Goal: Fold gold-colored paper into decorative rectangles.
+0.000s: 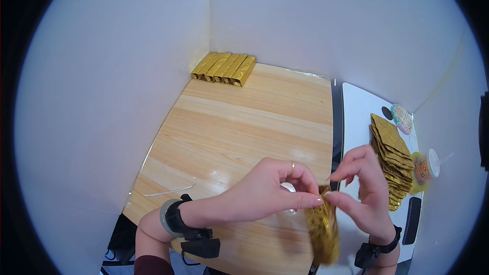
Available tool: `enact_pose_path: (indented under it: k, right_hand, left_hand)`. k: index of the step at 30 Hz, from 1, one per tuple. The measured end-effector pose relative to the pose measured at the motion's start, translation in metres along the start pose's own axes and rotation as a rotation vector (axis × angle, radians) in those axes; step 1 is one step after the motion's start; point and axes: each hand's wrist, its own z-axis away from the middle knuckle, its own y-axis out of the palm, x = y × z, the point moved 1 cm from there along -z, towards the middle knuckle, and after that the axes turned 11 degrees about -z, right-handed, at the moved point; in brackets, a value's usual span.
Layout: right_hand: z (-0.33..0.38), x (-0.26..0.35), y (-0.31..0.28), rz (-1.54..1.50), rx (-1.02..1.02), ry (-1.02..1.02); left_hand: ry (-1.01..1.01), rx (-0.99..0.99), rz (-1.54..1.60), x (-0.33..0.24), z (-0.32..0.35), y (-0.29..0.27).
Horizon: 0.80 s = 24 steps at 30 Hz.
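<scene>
A gold foil bag [324, 229] hangs upright at the table's right edge, its mouth at the top. My left hand [277, 186] pinches the left side of that mouth between thumb and fingers; a ring is on one finger. From the right, my right hand [364, 188] bends over the opposite side, thumb against the bag's rim and fingers curled just above. The fingertips cover part of the mouth, and what is inside cannot be seen. Behind my left hand a small whitish, shiny thing [290, 188] shows in part.
Several gold foil boxes [224, 69] stand in a row at the far left corner of the wooden table [254, 117]. A white strip [168, 191] lies near left. Rightward, a white surface [354, 107] bears stacked gold bags [392, 145], a lidded cup [425, 168] and a black bar [412, 220].
</scene>
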Motion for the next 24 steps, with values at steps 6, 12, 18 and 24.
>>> enact_pose_path:
  k: [6,12,18,24]
  right_hand:
    - [0.005,0.015,-0.007,0.207,-0.093,-0.149]
    - [0.008,0.019,-0.008,0.303,-0.003,-0.167]
    - [0.006,0.016,-0.004,0.244,-0.008,-0.194]
    - [0.008,0.016,-0.005,0.193,0.066,-0.168]
  left_hand:
    - [0.078,-0.227,-0.070,-0.008,0.008,-0.006]
    - [0.162,-0.256,-0.039,-0.007,0.008,-0.003]
    - [0.264,-0.279,-0.043,-0.004,0.011,-0.003]
    - [0.301,-0.295,0.005,-0.002,0.011,0.000]
